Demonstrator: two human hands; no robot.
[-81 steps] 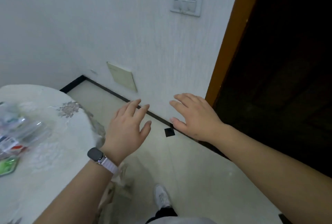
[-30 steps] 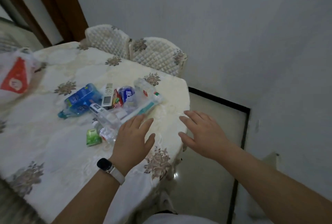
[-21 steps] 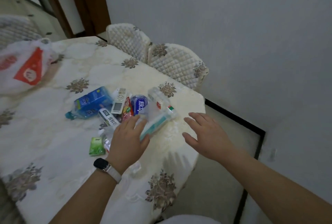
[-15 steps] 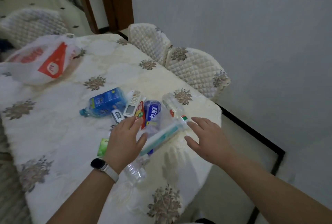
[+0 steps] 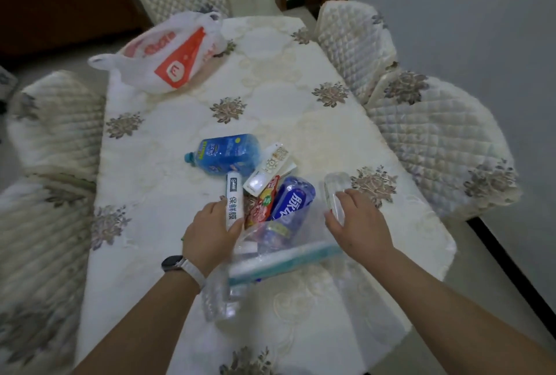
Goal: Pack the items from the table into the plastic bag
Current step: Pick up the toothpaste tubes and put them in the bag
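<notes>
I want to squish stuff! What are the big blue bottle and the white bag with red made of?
Blue bottle: looks like clear, glossy plastic; light shines off it and the liquid shows through. Plastic bag: thin, crinkly plastic film, slumped and wrinkled, slightly see-through.

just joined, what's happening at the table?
A person is starting to pack a pile of items into the plastic bag, which lies at the far end of the table, apart from the pile. The left hand rests on a white box; the right hand is on a clear bottle. A blue bottle and a remote lie untouched. Nothing looks lifted yet.
</notes>
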